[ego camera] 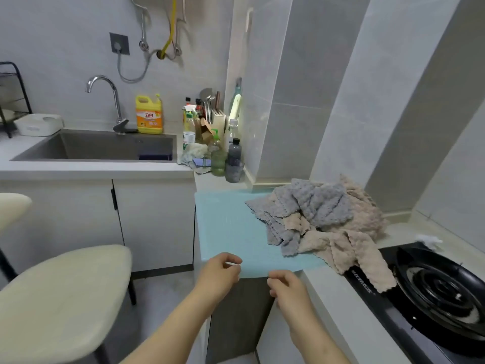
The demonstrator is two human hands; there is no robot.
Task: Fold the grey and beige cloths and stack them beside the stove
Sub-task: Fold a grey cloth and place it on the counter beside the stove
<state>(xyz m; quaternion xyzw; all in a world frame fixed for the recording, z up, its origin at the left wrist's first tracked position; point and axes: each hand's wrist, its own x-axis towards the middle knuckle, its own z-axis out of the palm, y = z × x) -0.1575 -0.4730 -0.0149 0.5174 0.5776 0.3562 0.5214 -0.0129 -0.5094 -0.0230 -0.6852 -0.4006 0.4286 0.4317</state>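
— So, where are the cloths?

— In one rumpled heap on the bench, against the tiled wall. The grey cloths lie mostly on top and to the left, and the beige cloths are tangled under and around them. None of them is folded.

— Near the stove?

— Right beside it. One beige corner hangs over the front left edge of the black stove. The left part of the heap rests on a pale blue mat spread flat on the bench.

— And the hands?

— Both are at the mat's near edge, well apart from the heap. The left hand has its fingers curled in, thumb close to them. The right hand has its fingers curled the same way, just at the mat's rim. I cannot tell whether either one pinches the mat or only hovers at it.

— What else is around?

— To the left, a steel sink with a curved tap, a yellow detergent jug behind it, and a cluster of bottles in the corner. A cream stool stands at lower left.
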